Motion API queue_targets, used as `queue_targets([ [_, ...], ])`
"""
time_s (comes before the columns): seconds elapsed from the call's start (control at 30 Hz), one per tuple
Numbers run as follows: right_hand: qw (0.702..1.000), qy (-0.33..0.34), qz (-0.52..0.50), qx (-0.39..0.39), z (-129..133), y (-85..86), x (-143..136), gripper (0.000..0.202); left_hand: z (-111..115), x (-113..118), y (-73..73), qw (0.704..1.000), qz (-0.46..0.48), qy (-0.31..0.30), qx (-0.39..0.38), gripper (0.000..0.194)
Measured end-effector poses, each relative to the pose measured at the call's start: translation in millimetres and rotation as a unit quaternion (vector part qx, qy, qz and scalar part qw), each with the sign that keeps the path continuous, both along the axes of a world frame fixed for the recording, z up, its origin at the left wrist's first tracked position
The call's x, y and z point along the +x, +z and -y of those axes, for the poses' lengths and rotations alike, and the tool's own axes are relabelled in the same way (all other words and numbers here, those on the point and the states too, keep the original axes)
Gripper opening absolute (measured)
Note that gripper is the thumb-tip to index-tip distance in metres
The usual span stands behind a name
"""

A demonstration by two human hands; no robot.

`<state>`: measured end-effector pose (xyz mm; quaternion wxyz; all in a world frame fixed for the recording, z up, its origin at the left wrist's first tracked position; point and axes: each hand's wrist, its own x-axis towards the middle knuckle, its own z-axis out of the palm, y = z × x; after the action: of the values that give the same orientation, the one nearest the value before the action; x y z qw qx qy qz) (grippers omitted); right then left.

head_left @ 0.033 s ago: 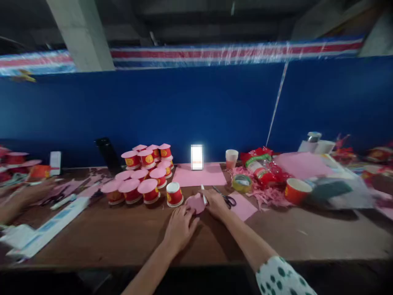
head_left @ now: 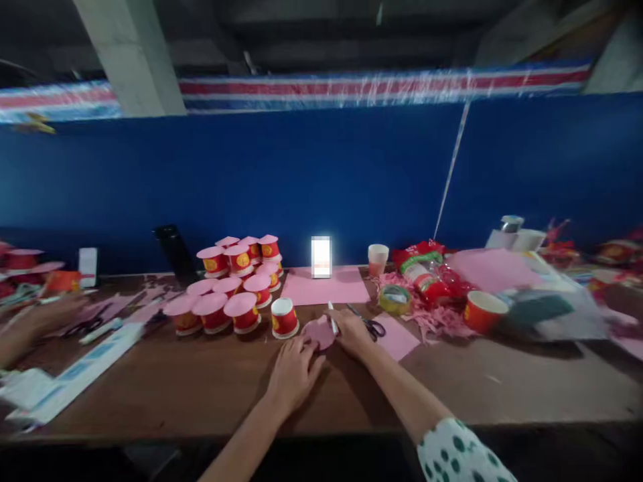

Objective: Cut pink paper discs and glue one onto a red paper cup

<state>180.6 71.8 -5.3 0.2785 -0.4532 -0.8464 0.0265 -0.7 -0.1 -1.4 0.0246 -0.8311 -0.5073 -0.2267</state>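
A round pink paper disc (head_left: pixel 319 332) lies on the table between my hands. My left hand (head_left: pixel 294 371) rests at its near left edge, fingers stretched out over the rim and thumb apart. On the other side, my right hand (head_left: pixel 351 331) is closed around a slim white pen-like stick (head_left: pixel 332 318), whose lower end meets the disc. Just beyond the left hand stands a red paper cup (head_left: pixel 285 321) with its white base up. Black-handled scissors (head_left: pixel 374 328) lie close to my right hand, beside a pink paper sheet (head_left: pixel 399 338).
Red cups topped with pink discs (head_left: pixel 242 308) stand in rows at left. Behind are a pink sheet (head_left: pixel 324 288) and a lit phone (head_left: pixel 321 258). To the right are tape (head_left: pixel 395 299), a red bag (head_left: pixel 426 271) and an orange-red cup (head_left: pixel 485 311). Another person's hand (head_left: pixel 47 314) is far left.
The whole view has shifted very slightly. My hands, the disc and the white stick keep the same positions relative to each other.
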Motion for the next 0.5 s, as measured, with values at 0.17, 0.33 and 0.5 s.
queue_targets([
  [0.17, 0.998, -0.049, -0.008, 0.026, 1.5, 0.5, -4.0, 0.047, -2.6, -2.3, -5.8, 1.0, -0.001, -0.005, 0.009, 0.037],
  [0.33, 0.998, -0.048, -0.021, 0.041, 5.8, 7.1, -0.5, 0.058, -8.6, -3.4, -11.8, 0.999, -0.007, -0.022, 0.026, 0.038],
  [0.5, 0.998, -0.047, -0.039, 0.029, 4.3, 8.5, 5.3, 0.06, -11.8, -5.0, -16.6, 0.999, -0.004, -0.033, 0.022, 0.04],
])
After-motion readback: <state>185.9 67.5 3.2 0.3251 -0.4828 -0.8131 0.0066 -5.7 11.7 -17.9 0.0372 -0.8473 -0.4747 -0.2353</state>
